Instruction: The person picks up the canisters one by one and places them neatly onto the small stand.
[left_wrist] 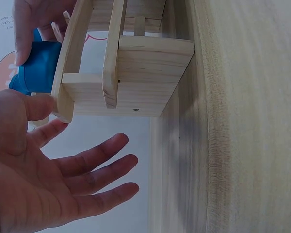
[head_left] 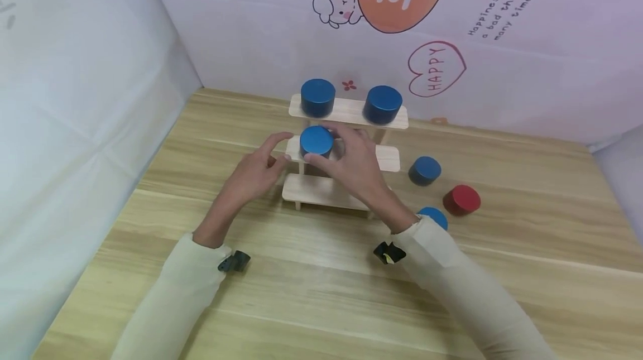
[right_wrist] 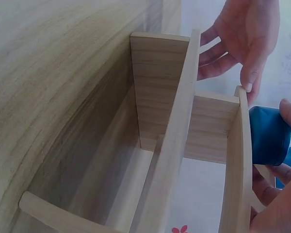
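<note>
Right grip [head_left: 354, 162] pinching blue cylinder [head_left: 316, 140]; left grip [head_left: 253, 177] loose at middle shelf [head_left: 389, 159] end; 2 upper cylinders [head_left: 318, 97] [head_left: 383, 105] behind; sleeve [head_left: 452, 265] part-hiding another cylinder [head_left: 435, 216].

3 left fingers [left_wrist: 94, 158] loosely spread

Cylinders [head_left: 317, 139] shine blue, one lone cylinder [head_left: 461, 200] red, the rack [head_left: 324, 191] pale beige, the tabletop [head_left: 311, 304] grain-streaked tan.

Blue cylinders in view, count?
5 blue cylinders: two on the top shelf, one in the right hand at the middle shelf, one fully visible on the table, one partly behind the right sleeve. More may be hidden.
</note>
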Demonstrator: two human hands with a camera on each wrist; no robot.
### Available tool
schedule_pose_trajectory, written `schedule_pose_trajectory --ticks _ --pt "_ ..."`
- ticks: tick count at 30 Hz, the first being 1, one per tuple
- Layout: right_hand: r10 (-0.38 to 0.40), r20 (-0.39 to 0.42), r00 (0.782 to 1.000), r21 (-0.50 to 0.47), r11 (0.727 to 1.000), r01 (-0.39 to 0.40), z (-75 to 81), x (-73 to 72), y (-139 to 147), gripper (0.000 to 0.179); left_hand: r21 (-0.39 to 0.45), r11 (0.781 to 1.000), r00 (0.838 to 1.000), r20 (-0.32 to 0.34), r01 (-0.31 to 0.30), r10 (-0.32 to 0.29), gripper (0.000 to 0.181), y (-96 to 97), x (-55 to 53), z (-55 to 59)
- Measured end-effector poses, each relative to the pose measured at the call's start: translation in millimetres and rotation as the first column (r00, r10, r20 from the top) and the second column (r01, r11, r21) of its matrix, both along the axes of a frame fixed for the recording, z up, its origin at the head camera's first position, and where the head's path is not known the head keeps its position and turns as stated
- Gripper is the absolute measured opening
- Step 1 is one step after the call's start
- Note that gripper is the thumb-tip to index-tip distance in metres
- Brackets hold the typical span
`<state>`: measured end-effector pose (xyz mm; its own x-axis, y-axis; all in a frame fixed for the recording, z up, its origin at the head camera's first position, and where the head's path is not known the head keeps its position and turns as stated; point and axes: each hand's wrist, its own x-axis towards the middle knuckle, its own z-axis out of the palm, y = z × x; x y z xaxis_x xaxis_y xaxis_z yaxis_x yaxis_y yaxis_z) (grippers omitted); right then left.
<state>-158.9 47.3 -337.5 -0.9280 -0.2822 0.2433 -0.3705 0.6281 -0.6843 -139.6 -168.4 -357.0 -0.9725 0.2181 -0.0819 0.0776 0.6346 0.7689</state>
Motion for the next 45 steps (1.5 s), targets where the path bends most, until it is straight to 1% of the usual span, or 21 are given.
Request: schedule_pose_trajectory --ticks 5,22,29,35,45 --pt "-0.01 -0.029 1.0 0.007 1.0 0.01 -2.3 0.0 -0.2 0.066 0.002 1.0 1.0 -0.003 -0.002 0.002 0.049 0.5 0.3 0.0" --pt "-0.018 -0.031 0.999 -0.005 1.0 0.018 -2.8 -2.2 -0.8 0.064 0.014 1.0 1.0 -0.013 -0.004 0.004 0.049 0.9 1.2 -1.5" --pt "-0.019 -0.046 0.999 -0.019 1.0 0.018 -4.6 -2.4 -0.3 0.062 -0.002 1.0 1.0 -0.011 -0.013 0.013 0.049 2.1 1.5 -0.8" --pt "-0.007 -0.045 0.999 -0.014 1.0 0.006 -4.5 -1.4 1.5 0.065 -0.012 1.0 1.0 -0.017 -0.002 0.002 0.05 2.7 1.5 -0.4" --pt "-0.001 -0.057 0.998 0.0 1.0 0.001 -1.4 0.9 7.0 0.068 -0.017 1.0 1.0 -0.019 -0.011 0.011 0.05 2.4 2.5 0.7"
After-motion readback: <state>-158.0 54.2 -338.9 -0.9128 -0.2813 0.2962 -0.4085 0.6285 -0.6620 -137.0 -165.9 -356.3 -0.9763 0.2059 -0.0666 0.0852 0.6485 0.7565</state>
